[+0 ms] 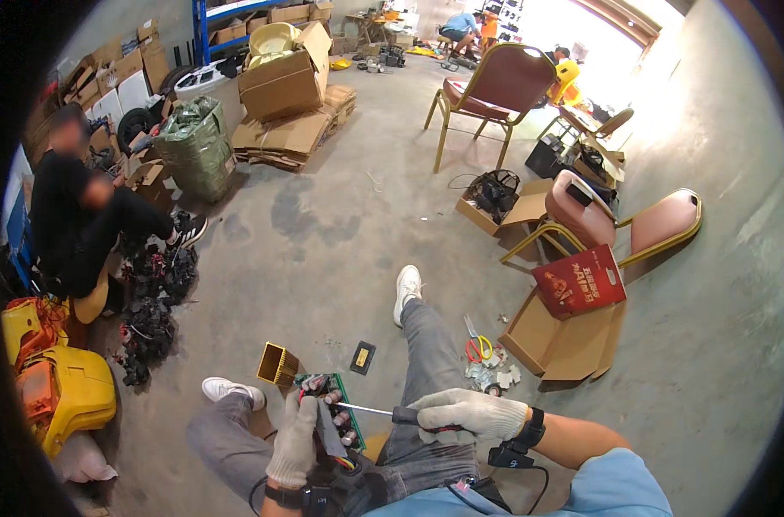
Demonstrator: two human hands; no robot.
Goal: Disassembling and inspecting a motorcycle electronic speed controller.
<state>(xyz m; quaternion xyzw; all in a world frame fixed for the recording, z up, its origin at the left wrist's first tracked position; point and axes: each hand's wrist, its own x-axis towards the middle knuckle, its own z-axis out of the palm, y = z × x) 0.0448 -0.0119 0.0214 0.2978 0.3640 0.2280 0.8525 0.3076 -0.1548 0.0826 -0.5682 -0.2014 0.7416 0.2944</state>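
My left hand, in a white knit glove, grips a green circuit board crowded with round capacitor-like parts, over my lap. Colored wires come off its lower end. In my gloved right hand is a screwdriver with a dark handle, its shaft pointing left. The tip reaches the parts on the board; whether it touches a screw is too small to tell. A yellow ribbed open case stands on the floor just beyond the board, beside a small black rectangular piece.
Scissors and a heap of small pale parts lie right of my leg. Farther right are an open carton, a red bag and chairs. A person sits left, near dark tangled parts and yellow housings.
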